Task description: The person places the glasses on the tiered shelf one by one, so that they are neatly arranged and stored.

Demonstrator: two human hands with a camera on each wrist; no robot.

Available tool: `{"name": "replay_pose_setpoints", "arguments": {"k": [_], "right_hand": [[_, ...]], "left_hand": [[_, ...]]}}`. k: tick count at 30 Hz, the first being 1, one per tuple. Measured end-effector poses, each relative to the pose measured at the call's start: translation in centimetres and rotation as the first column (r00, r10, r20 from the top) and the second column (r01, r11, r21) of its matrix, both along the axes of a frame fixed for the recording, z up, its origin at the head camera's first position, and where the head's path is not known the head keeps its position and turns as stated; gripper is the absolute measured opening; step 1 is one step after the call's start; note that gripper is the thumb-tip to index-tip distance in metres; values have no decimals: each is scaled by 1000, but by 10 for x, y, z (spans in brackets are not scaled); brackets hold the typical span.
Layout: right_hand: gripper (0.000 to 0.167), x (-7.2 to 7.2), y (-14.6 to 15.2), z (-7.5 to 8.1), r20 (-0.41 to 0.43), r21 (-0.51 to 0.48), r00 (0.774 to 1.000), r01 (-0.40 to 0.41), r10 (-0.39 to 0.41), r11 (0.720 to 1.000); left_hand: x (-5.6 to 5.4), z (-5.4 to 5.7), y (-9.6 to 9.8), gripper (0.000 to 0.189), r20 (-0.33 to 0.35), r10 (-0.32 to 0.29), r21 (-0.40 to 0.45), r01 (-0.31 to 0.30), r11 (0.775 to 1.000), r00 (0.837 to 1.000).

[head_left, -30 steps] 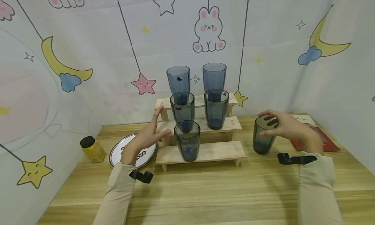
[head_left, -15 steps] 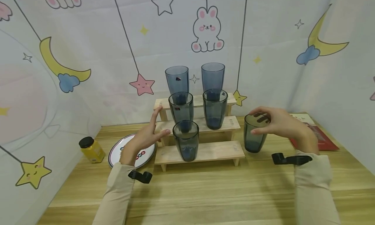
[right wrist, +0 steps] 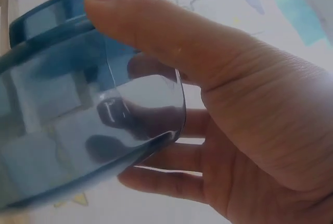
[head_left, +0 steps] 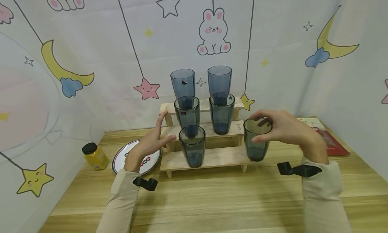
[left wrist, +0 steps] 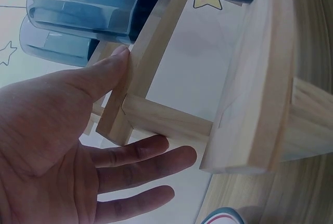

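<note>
My right hand (head_left: pixel 286 128) grips a smoky blue-grey drinking glass (head_left: pixel 255 150) near its rim, thumb on the near side and fingers behind. Upright, this glass (right wrist: pixel 67 125) stands at the right end of the stepped wooden rack (head_left: pixel 225 157); whether it touches the rack or table, I cannot tell. At the rack's left end, my left hand (head_left: pixel 148 145) has its fingers spread. In the left wrist view its thumb (left wrist: pixel 112 73) touches a shelf edge, with the other fingers loosely extended near a support. On the bottom step sits one glass (head_left: pixel 193 150).
Two glasses, one on the left (head_left: pixel 186 113) and one on the right (head_left: pixel 222 116), stand on the middle step. Behind are two blue glasses (head_left: pixel 183 81) on the top step. A printed plate (head_left: pixel 119 158) and yellow jar (head_left: pixel 96 158) lie left; a red packet (head_left: pixel 336 145) lies right.
My right hand has carried its glass leftward, from the table beyond the rack to the rack's right end. The left hand has stayed at the rack's left end.
</note>
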State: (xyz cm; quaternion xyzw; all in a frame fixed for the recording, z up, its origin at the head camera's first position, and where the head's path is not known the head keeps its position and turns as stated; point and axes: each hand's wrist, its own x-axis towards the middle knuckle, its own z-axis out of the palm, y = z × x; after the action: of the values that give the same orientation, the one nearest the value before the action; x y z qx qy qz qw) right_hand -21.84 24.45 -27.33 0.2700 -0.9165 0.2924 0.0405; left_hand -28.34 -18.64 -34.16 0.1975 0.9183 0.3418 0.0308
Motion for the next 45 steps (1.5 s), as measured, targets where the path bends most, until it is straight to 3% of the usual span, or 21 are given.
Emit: {"name": "replay_pose_setpoints", "arguments": {"k": [5,10,15,27,38,45], "right_hand": [[60,2,-15,1,-4,-1,998,-70,70,998],[64,0,-33,0,-35,62,995,-91,94,994],[71,-3,-49,-3,6,78,994,-109,108,991],[80,-4,-75,-10,35,33,999,-26,25,999],[80,-3,-76,-10,35,46,999,-28,27,999],[81,-3,-68,-9,78,41,995,-63,59,997]], "left_hand": [[1,0,-1,93,-1,3,2,-3,1000,1000],[0,0,0,94,-6,7,0,-7,1000,1000],[-1,-1,0,94,-5,1,8,-1,1000,1000],[-1,0,-1,94,-4,-4,18,4,1000,1000],[0,0,-1,93,-14,1,2,-1,1000,1000],[0,0,-1,93,-36,-5,2,5,1000,999]]}}
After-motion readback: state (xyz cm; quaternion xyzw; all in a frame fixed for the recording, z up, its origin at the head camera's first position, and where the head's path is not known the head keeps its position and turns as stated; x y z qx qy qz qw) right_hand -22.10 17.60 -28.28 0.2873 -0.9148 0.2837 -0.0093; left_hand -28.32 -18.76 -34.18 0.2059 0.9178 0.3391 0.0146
